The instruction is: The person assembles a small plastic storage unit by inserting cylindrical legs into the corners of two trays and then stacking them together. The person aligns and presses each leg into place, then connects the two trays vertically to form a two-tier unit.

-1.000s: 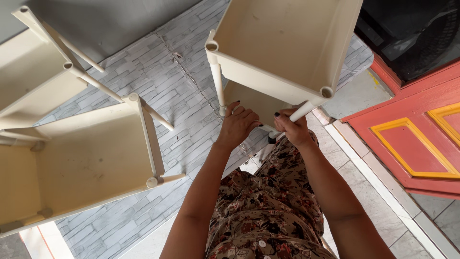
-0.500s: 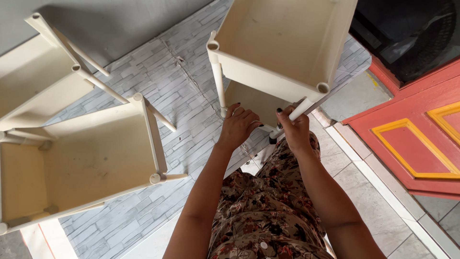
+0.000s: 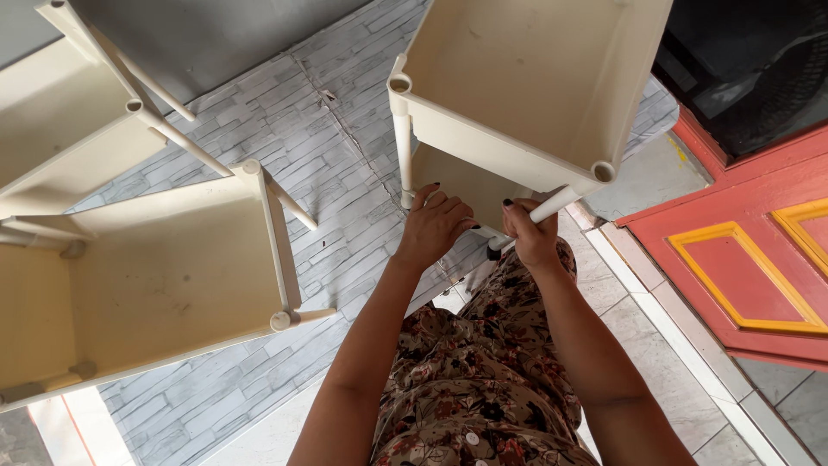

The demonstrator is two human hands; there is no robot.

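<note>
A cream plastic shelf rack [image 3: 526, 78] stands in front of me, its top tray open toward the camera and a lower tray [image 3: 461, 185] beneath. My left hand [image 3: 434, 226] rests with spread fingers on the lower tray's near edge. My right hand [image 3: 530, 233] is closed around the rack's near right leg tube [image 3: 556, 204] just under the top tray's corner socket [image 3: 604, 171]. Both forearms reach out over my floral dress [image 3: 483, 388].
A second cream rack [image 3: 164, 276] with several trays and thin tubes lies at left on the grey brick-pattern floor covering [image 3: 336, 129]. A red door with yellow panels [image 3: 750, 259] is at right, a dark object [image 3: 750, 69] above it. White floor tiles [image 3: 664, 311] lie near my feet.
The view shifted slightly, so both racks sit a little higher and left in frame. My hands stay on the lower tray and leg tube with hardly any movement.
</note>
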